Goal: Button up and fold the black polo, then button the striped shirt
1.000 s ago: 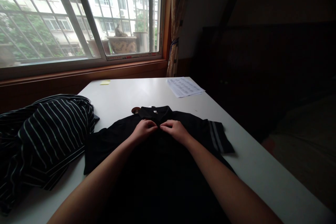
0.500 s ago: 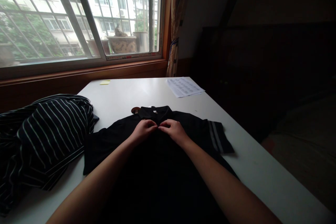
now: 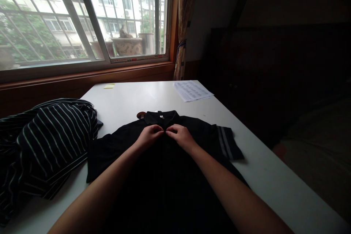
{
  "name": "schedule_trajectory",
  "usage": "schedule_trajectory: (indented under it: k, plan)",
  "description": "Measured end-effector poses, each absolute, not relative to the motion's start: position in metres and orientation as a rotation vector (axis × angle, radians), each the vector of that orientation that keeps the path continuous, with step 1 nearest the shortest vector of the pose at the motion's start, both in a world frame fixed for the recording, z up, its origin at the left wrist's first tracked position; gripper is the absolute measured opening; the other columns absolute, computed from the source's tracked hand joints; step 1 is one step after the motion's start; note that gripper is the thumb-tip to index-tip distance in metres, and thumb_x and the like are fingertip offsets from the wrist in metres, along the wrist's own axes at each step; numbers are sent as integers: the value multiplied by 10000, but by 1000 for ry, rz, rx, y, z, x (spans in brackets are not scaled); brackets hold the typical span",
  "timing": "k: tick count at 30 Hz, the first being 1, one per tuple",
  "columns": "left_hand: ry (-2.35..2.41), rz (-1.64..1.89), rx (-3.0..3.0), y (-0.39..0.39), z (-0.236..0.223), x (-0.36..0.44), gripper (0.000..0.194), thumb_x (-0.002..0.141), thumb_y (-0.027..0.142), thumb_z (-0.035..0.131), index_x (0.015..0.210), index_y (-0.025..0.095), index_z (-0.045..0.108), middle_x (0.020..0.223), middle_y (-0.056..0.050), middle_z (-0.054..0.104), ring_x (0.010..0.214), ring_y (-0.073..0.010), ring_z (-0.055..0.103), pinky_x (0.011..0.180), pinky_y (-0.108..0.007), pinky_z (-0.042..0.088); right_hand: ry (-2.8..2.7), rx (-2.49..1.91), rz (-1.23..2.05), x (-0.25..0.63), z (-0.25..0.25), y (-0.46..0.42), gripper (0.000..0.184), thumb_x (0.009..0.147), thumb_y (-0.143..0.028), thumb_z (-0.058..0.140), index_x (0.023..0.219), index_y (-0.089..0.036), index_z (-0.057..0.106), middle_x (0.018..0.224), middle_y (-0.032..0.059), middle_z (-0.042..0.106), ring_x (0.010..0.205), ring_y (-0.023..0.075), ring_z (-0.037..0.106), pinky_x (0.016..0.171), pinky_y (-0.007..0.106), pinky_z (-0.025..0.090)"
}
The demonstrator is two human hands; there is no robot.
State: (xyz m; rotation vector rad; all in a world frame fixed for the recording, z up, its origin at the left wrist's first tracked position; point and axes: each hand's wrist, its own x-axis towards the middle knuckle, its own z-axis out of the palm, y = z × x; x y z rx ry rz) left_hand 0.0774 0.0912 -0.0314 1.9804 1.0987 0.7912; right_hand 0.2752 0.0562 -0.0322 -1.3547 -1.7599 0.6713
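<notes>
Left hand (image 3: 150, 135) and right hand (image 3: 181, 135) almost fingertip to fingertip, both pinching the black shirt (image 3: 167, 175) just below its collar (image 3: 161, 118), on the white counter (image 3: 131, 95).

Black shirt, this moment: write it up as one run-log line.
left hand: pinching at black shirt below collar | right hand: same, fingertips close to left's | striped garment: heaped at left

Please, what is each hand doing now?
Left hand: fingers pinched at the black shirt's collar opening.
Right hand: fingers pinched there too; grip itself unclear.
</notes>
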Motion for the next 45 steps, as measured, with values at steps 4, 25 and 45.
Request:
schedule_trajectory:
  k: [4,25,45]
  plan:
    - [1106,813,1979,92,-33,78,183,831,322,634,914,190,730,905,-27,752,862,-204,687,794,-274,500,-1746,-1362,657,274,-34,57,86,819,-258,693,851,-202,750,870,27,715,842,172,661,794,272,474]
    - [1140,858,1955,82,-25,78,209,791,389,679,879,201,696,867,-19,718,825,-200,660,742,-276,485,-1718,-1388,651,271,-36,56,73,801,-259,704,814,-198,742,839,27,709,816,177,659,754,279,476]
    - [1278,918,1991,79,-33,86,62,751,235,634,784,195,667,758,5,688,719,-160,634,655,-245,444,-1752,-1383,622,272,-40,58,67,800,-246,702,826,-200,742,848,31,706,822,178,655,766,283,482]
